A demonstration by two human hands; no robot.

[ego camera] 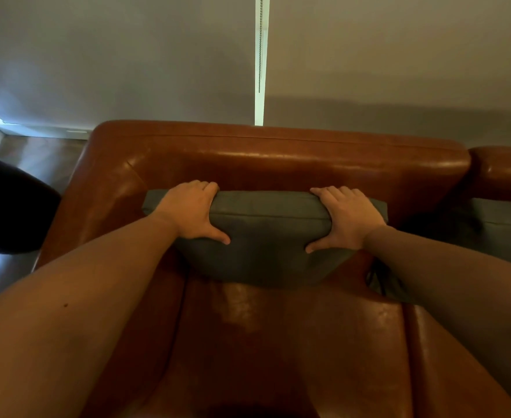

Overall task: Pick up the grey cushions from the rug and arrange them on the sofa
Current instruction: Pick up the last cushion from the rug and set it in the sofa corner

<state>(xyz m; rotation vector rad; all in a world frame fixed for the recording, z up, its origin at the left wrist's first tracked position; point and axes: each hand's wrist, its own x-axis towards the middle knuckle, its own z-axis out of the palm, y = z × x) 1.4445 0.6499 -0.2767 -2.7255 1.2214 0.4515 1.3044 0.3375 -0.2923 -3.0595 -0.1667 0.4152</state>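
Both hands, left hand (192, 211) and right hand (346, 217), grip the grey cushion (266, 236) upright against the sofa (278, 155) backrest.

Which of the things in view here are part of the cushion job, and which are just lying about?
Part of the job:
- grey cushion, upright on the seat against the backrest
- left hand and right hand, fingers curled over its top edge
- second grey cushion, at the right edge
- brown leather sofa

Just there:
- blind chain on the wall
- dark object on the floor, left
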